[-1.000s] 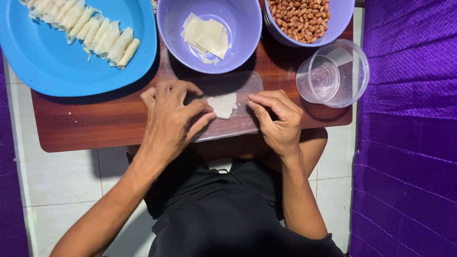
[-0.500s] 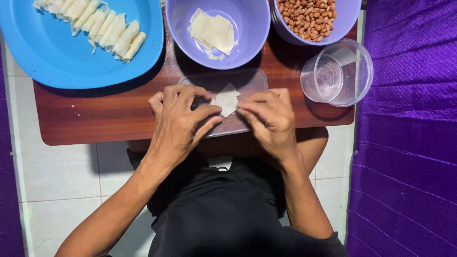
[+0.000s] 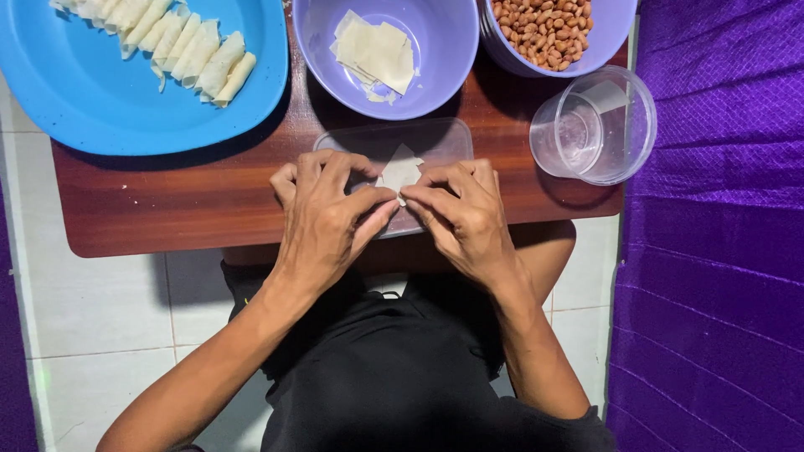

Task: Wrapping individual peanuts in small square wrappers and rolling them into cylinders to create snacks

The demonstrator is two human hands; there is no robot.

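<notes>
Fingertips of both your hands meet over a small pale dough wrapper (image 3: 400, 173), pinching its near edge from either side. Your left hand (image 3: 325, 209) comes in from the left with the thumb and forefinger closed narrowly on the wrapper's lower left part; your right hand (image 3: 462, 209) mirrors it from the right, its fingertips touching the left hand's just below the wrapper. Whatever lies inside the fold is hidden by your fingers. Only the wrapper's far corner shows, a pale point aimed away from you, so the sheet lies just beyond your fingertips with its fold line running left to right between the two hands; neither hand is clearly nearer. It rests on a clear flat plastic lid (image 3: 435, 138) at the near middle of a low brown wooden table (image 3: 167, 201). Straight beyond sits a purple bowl (image 3: 444, 75) with loose square wrappers, to the far left a blue plate (image 3: 100, 109) with a row of rolled pieces, to the far right a bowl of peanuts (image 3: 548, 33), and just right of the lid a clear plastic cup (image 3: 599, 125).
</notes>
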